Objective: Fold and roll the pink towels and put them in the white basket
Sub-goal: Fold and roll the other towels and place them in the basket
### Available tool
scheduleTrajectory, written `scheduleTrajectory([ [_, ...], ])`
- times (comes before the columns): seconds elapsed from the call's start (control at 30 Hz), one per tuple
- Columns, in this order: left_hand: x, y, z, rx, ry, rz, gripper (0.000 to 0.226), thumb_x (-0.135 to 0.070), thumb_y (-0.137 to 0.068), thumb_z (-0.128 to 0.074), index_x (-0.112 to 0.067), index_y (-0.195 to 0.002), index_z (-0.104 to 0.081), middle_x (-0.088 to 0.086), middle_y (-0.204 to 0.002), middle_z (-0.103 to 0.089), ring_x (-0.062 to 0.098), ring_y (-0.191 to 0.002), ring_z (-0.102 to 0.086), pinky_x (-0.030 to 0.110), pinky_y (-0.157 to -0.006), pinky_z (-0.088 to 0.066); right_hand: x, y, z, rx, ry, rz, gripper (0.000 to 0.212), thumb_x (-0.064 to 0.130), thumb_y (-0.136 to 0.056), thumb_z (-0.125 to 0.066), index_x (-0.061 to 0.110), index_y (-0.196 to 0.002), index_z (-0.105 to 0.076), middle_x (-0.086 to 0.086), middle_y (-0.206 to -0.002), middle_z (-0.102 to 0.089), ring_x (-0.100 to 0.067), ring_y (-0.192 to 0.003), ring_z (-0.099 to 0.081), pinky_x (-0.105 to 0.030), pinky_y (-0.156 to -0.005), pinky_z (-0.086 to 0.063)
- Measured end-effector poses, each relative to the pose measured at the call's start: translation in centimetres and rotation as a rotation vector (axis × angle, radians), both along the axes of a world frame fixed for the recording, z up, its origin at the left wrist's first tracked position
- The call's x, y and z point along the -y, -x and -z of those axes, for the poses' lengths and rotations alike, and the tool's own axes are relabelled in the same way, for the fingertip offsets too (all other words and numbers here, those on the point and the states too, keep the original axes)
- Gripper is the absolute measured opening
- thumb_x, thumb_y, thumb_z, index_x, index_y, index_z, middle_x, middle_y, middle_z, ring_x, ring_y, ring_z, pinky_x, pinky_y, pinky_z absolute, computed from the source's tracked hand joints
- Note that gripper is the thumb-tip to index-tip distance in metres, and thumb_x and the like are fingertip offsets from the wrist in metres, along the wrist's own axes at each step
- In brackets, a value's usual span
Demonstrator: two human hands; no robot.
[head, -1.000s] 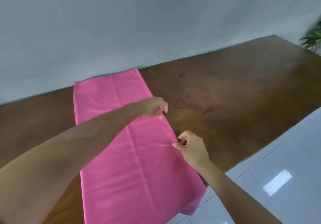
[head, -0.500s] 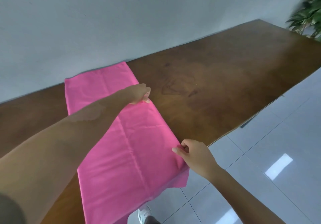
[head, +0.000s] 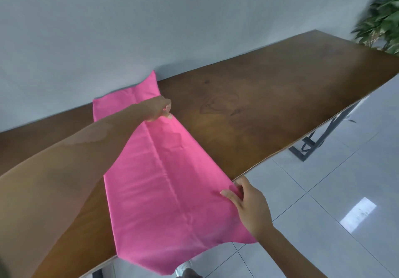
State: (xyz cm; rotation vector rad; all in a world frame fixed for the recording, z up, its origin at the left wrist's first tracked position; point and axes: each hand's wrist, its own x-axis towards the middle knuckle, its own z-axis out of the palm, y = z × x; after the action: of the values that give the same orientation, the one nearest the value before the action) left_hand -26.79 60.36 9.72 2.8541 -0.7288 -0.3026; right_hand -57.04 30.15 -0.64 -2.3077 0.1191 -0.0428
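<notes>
Compared with half a second ago, I see the pink towel lifted along its right edge: the stretch between the two hands has come up off the bench, and its far right corner now rises against the wall at the bench's back edge. The towel's near end hangs past the bench's front edge, over the tiled floor. My view has also swung, showing more of the plant past the bench's far right corner and a dark metal leg underneath. The left hand, arm stretched across the cloth, pinches the towel's right edge with curled fingers. The right hand grips the same edge by the front edge of the bench, thumb on top.
</notes>
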Motion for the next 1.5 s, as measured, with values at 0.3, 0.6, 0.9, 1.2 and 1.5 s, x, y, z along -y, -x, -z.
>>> scheduleTrajectory([
  [0.3,-1.8,2.4,-1.5,0.047,0.038,-0.014,0.021,-0.016,-0.095,-0.070,-0.010,-0.085,-0.052,0.011,-0.091,-0.052,0.028,-0.083,-0.048,0.033,-0.069,-0.033,-1.9,3.9,-0.8,0.060,0.122,0.103,0.054,0.082,-0.081,-0.042,0.028,-0.078,-0.037,0.009,-0.062,-0.050,-0.013,-0.057,-0.048,-0.031,-0.058,-0.041],
  [0.6,-5.6,3.2,-2.0,0.012,0.039,0.056,0.021,-0.016,-0.097,-0.066,-0.013,-0.083,-0.051,0.009,-0.092,-0.052,0.028,-0.082,-0.050,0.034,-0.070,-0.038,-4.9,8.2,-1.4,-0.043,0.214,0.252,0.057,0.074,-0.087,-0.048,0.021,-0.070,-0.032,0.004,-0.060,-0.036,-0.015,-0.054,-0.032,-0.031,-0.053,-0.035],
  [0.9,-10.5,4.7,-4.3,0.023,0.115,0.125,0.022,-0.019,-0.098,-0.064,-0.009,-0.083,-0.053,0.015,-0.094,-0.057,0.029,-0.084,-0.051,0.038,-0.074,-0.040,-9.5,11.2,-6.6,0.145,0.388,0.291,0.031,0.051,-0.096,-0.059,0.032,-0.083,-0.037,0.010,-0.077,-0.046,-0.018,-0.057,-0.050,-0.034,-0.054,-0.043],
  [1.2,-17.6,8.1,-3.5,0.051,0.189,0.210,0.030,-0.010,-0.095,-0.068,-0.014,-0.071,-0.049,0.006,-0.076,-0.055,0.025,-0.075,-0.048,0.035,-0.070,-0.036,-19.2,16.9,-4.4,0.331,0.561,0.125,0.020,0.016,-0.093,-0.072,0.020,-0.089,-0.053,0.006,-0.079,-0.046,-0.016,-0.051,-0.044,-0.036,-0.039,-0.044],
  [1.5,-24.2,11.9,4.2,0.015,0.114,0.051,0.028,-0.022,-0.091,-0.074,-0.008,-0.110,-0.058,0.016,-0.116,-0.062,0.034,-0.103,-0.059,0.042,-0.087,-0.047,-26.7,19.1,3.3,0.147,0.606,-0.029,0.048,0.017,-0.072,-0.087,0.026,-0.104,-0.053,0.010,-0.089,-0.055,-0.015,-0.060,-0.056,-0.024,-0.037,-0.032],
])
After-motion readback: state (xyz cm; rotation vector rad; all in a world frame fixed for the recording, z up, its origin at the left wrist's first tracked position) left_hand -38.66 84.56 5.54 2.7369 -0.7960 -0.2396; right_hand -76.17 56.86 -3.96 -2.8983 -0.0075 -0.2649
